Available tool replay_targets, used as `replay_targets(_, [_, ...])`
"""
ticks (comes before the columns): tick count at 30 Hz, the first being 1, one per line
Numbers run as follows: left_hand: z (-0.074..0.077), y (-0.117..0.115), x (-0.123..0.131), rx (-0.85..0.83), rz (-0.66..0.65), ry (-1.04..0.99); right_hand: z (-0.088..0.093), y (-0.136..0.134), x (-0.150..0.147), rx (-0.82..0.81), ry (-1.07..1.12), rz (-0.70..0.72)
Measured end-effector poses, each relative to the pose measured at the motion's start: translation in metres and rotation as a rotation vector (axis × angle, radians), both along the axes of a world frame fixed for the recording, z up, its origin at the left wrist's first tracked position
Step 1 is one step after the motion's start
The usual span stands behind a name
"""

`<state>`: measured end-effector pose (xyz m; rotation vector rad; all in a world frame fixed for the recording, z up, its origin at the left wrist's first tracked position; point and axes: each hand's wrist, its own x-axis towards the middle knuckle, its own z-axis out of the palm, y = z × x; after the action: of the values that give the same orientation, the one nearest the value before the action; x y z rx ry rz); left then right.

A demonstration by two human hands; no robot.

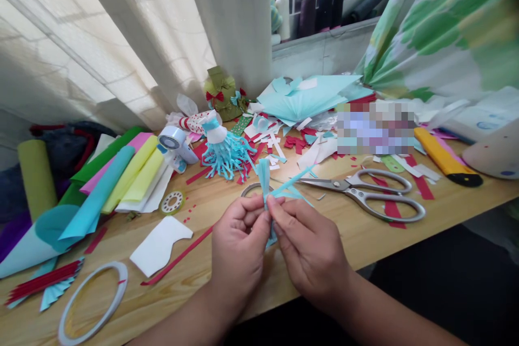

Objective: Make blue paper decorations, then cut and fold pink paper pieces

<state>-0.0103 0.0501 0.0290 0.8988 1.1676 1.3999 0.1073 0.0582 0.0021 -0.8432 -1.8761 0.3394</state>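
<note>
Bright daylight thru sheer curtains [89, 48], far left, & window [336, 5], far right. Soft, diffuse light on wooden tabletop [357, 232]; shadows faint. Small glints on scissors [360, 186]. Left hand [239, 243], right hand [308, 248] & blue paper fringe [263, 178] fairly sharp. Wide-angle bowing at edges. Pixelated patch [375, 128] far right. Floor [438, 281] v. dark, near right.

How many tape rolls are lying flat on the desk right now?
3: a large tape roll at front left, a small tape roll at mid-left, a third tape roll partly behind the left hand. More may be hidden.
</note>
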Motion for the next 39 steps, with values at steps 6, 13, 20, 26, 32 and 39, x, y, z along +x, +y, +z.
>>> replay_targets(6, [-0.003, -0.004, 0.0, 0.079, 0.096, 0.295, 0.011, 0.001, 0.006, 0.016, 0.13, -0.04])
replay_targets(13, [-0.012, -0.009, -0.003, 0.423, 0.153, 0.696, 0.026, 0.0, 0.005, -0.208, 0.239, -0.116])
replay_targets(20, [-0.007, -0.011, -0.002, 0.604, 0.074, 0.865, 0.031, 0.004, 0.009, -0.635, 0.547, 0.015])
replay_targets(26, [-0.008, -0.009, -0.003, 0.358, 0.104, 0.689, 0.025, 0.0, 0.005, -0.407, 0.483, -0.051])
replay_targets(32, [-0.007, -0.009, -0.003, 0.45, 0.19, 0.811, 0.022, -0.001, 0.0, -0.274, 0.263, -0.087])
replay_targets(39, [-0.003, -0.008, -0.004, 0.617, 0.207, 1.06, 0.024, 0.001, 0.002, -0.377, 0.295, -0.052])
